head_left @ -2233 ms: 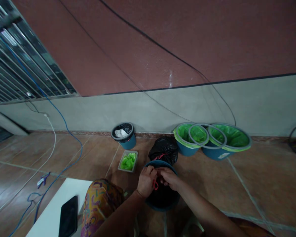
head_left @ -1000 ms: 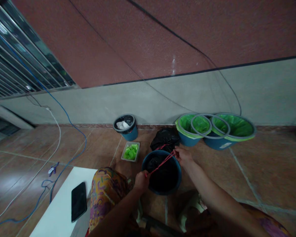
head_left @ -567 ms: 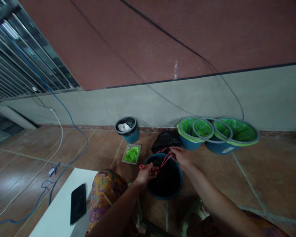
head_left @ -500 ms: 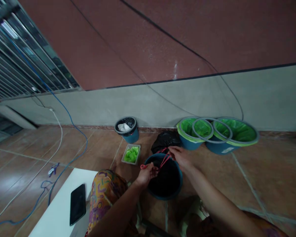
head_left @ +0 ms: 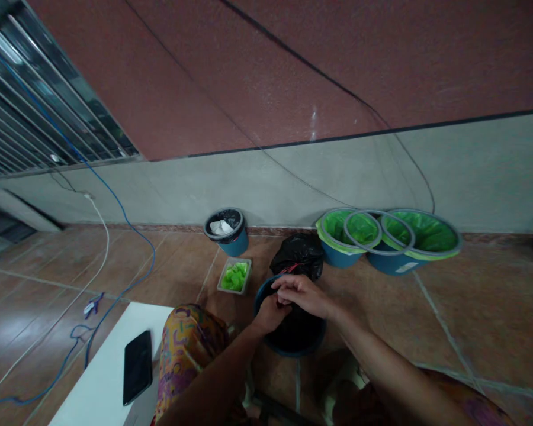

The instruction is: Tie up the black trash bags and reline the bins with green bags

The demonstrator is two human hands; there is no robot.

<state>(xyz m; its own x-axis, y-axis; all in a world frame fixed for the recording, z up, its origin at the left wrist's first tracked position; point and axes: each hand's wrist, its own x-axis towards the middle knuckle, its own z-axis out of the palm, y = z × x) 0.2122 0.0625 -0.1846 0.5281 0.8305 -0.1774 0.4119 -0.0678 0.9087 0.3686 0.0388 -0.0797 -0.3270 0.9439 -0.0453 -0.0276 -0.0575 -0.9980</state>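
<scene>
A blue bin with a dark inside stands on the floor between my knees. Over its opening my left hand and my right hand meet, fingers closed and pressed together. The right one lies partly across the left. A bit of red drawstring shows just behind my right fingers; the stretch between my fingers is hidden. Beyond the bin a full black plastic bag rests on the floor.
Blue bins with green liners stand by the wall on the right, with loose grey rings across their tops. To the left are a black-lined bin, a tub of green plastic, a white stool bearing a phone, and cables.
My hands have come together over the bin; the red drawstring that was stretched between them is now mostly out of sight. My right hand moved left and down across the left one.
</scene>
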